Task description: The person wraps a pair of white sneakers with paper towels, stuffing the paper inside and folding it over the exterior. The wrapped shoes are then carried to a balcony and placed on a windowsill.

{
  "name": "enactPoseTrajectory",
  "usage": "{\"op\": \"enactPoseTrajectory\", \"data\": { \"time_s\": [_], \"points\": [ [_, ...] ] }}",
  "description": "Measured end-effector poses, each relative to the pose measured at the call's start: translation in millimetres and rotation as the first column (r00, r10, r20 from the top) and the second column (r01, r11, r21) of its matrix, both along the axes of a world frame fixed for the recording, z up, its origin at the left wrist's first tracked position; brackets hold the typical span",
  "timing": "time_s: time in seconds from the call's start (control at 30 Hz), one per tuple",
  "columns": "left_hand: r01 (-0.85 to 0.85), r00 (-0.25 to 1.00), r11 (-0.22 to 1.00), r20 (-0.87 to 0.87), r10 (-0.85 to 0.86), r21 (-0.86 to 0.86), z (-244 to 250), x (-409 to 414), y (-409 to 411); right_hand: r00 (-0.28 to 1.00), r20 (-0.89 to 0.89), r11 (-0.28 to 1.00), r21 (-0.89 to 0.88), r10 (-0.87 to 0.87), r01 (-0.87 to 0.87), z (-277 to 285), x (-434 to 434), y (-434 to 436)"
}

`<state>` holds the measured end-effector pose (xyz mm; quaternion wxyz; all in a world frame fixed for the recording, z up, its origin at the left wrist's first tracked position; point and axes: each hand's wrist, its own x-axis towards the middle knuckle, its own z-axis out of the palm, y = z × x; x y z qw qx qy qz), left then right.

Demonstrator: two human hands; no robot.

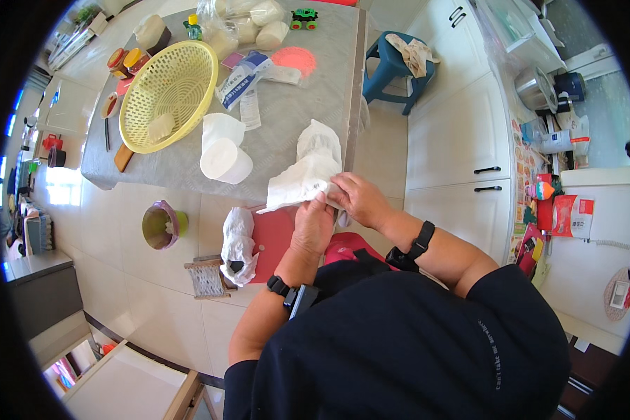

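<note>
At the table's near right corner, both hands are on a shoe-shaped bundle [320, 147] wrapped in white tissue paper. My left hand [313, 223] pinches the near edge of the paper between thumb and fingers. Just to its right, my right hand [359, 202] grips the same edge with bent fingers. A loose flap of the paper spreads toward the left. What lies inside is mostly hidden; a greyish patch shows through. Left of the bundle stands a white tissue roll [226, 160], partly unrolled. A second paper-wrapped bundle [239, 236], with a dark opening, rests on a red seat [273, 244] below.
On the grey-covered table [173, 170] are a yellow plastic basket [202, 68], a blue-and-white package [244, 79], jars [135, 60], bagged white rolls [247, 26] and a toy truck [304, 19]. A green bin [157, 226], small wooden stool [207, 279] and blue stool [394, 68] stand around.
</note>
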<state>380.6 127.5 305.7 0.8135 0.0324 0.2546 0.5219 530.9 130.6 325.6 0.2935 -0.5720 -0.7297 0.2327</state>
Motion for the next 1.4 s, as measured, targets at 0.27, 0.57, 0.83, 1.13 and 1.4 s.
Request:
{"op": "enactPoseTrajectory", "data": {
  "time_s": [0.27, 0.57, 0.83, 1.13, 1.4],
  "points": [
    [-0.027, 0.993, 0.993, -0.114, 0.013, -0.116, -23, 4, 1, 0.996, 0.043, 0.994, 0.079, 0.073, -0.077, -23, 5, 7],
    [-0.115, 0.964, 0.958, -0.263, 0.044, -0.262, -28, 24, 6, 0.996, 0.086, 0.987, 0.163, -0.013, -0.001, -4, -13, 4],
    [-0.12, 0.962, 0.94, -0.27, 0.031, -0.32, -30, 29, 16, 0.992, 0.122, 0.979, 0.202, -0.008, -0.017, -3, -16, 14],
    [-0.093, 0.963, 0.913, -0.267, -0.019, -0.398, -44, 26, 19, 0.961, 0.276, 0.986, 0.169, -0.037, -0.01, -20, -18, 22],
    [-0.099, 0.984, 0.955, -0.172, 0.052, -0.279, -60, 22, 17, 0.961, 0.241, 0.978, 0.187, -0.134, 0.089, -21, -25, 23]
  ]
}}
